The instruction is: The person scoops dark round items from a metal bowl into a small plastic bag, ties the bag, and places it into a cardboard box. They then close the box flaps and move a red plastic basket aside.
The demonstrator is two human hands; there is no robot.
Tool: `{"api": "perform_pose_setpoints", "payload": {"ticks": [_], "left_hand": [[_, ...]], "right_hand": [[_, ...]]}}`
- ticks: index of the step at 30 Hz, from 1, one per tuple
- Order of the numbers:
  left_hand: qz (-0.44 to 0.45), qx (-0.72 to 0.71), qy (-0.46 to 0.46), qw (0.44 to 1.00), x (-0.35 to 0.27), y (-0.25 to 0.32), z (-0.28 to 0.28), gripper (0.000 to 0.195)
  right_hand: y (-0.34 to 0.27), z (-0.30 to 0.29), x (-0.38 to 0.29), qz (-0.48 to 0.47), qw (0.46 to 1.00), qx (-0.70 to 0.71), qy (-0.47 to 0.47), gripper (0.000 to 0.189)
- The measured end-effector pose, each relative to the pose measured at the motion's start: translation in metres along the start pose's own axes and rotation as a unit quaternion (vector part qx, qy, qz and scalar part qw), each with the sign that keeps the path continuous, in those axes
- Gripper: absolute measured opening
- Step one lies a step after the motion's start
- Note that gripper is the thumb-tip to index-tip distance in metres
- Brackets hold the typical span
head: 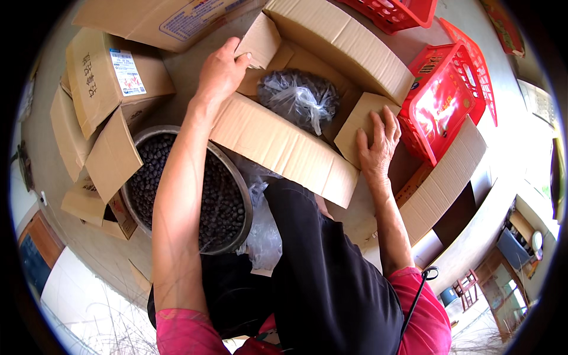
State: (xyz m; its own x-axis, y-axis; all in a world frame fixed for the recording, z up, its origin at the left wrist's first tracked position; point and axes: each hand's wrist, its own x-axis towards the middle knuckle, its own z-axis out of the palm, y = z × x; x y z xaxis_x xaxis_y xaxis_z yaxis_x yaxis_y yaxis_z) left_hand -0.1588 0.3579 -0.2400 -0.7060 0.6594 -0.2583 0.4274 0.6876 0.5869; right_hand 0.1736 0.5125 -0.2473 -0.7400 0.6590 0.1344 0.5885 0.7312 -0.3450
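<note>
Before me an open cardboard box [284, 148] has its flaps folded outward. Inside it sits a knotted clear plastic bag [297, 97] with dark contents. My left hand [220, 73] pinches the edge of the box's left end flap [262, 42] between thumb and fingers. At the other end, my right hand [379, 146] rests on the right end flap [353, 126], fingers apart and not gripping. Below my left forearm stands a round metal basin [247, 213] full of small dark round fruits [222, 204]; the forearm hides part of it.
Open cardboard cartons [95, 84] crowd the left side; one bears a printed label. A larger carton [155, 22] lies at the top. Red plastic baskets [443, 100] stand to the right. Loose clear plastic bags [264, 226] lie between the basin and my knee [297, 208].
</note>
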Motion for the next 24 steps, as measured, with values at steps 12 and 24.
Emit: {"api": "perform_pose_setpoints", "payload": {"ticks": [12,24], "left_hand": [[-0.051,-0.184,0.205,0.96,-0.125,-0.002,-0.051,0.034],[-0.077,-0.572,0.183,0.796,-0.136,-0.007,-0.028,0.031]], "right_hand": [[0.0,0.002,-0.002,0.006,1.0,0.027,0.007,0.046],[-0.001,-0.001,-0.002,0.007,0.999,0.043,0.012,0.04]]}}
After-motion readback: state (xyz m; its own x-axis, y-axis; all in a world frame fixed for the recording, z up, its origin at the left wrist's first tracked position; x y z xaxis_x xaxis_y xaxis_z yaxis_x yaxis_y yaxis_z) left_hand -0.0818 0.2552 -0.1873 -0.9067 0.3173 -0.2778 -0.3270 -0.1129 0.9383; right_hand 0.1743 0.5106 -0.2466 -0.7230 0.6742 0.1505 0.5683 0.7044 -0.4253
